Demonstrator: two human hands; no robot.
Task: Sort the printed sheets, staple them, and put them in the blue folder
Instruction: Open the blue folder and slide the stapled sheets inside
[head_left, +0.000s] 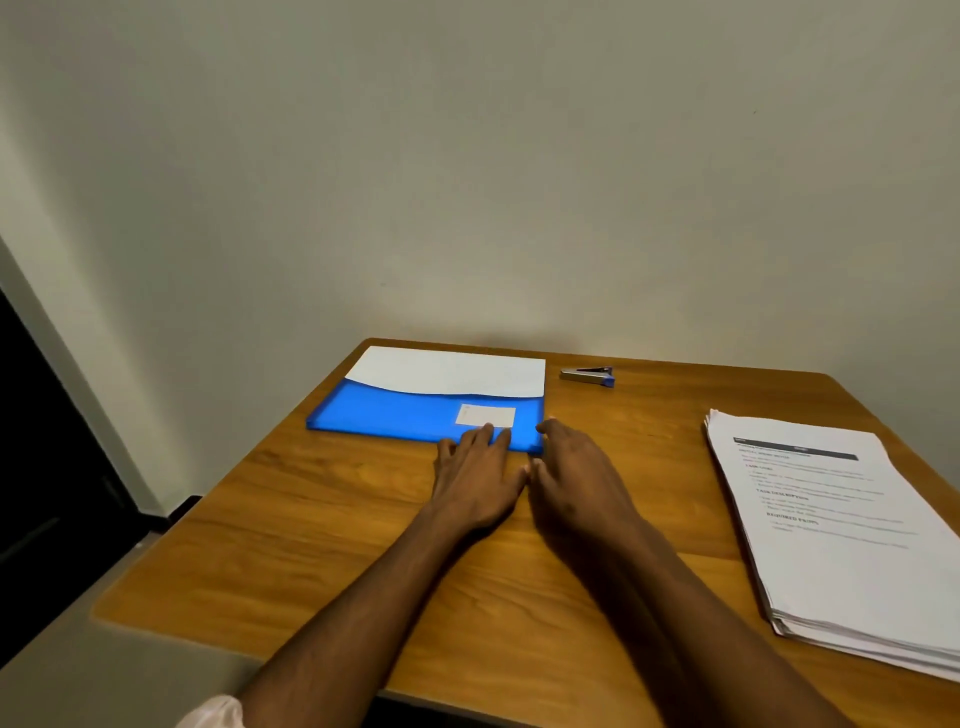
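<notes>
A blue folder (405, 415) lies at the far left of the wooden table (322, 525), with white sheets (452, 371) sticking out of its far side and a white label on its front. My left hand (475, 480) lies flat, its straight fingertips on the folder's near edge. My right hand (576, 470) is beside it at the folder's near right corner, fingers relaxed, holding nothing. A thick stack of printed sheets (841, 525) rests on the right side of the table. A small silver and blue stapler (588, 375) sits near the wall, right of the folder.
The table stands against a plain wall. A dark opening (47, 467) is at the far left, beyond the table's left edge. Bare wood shows between the folder and the paper stack.
</notes>
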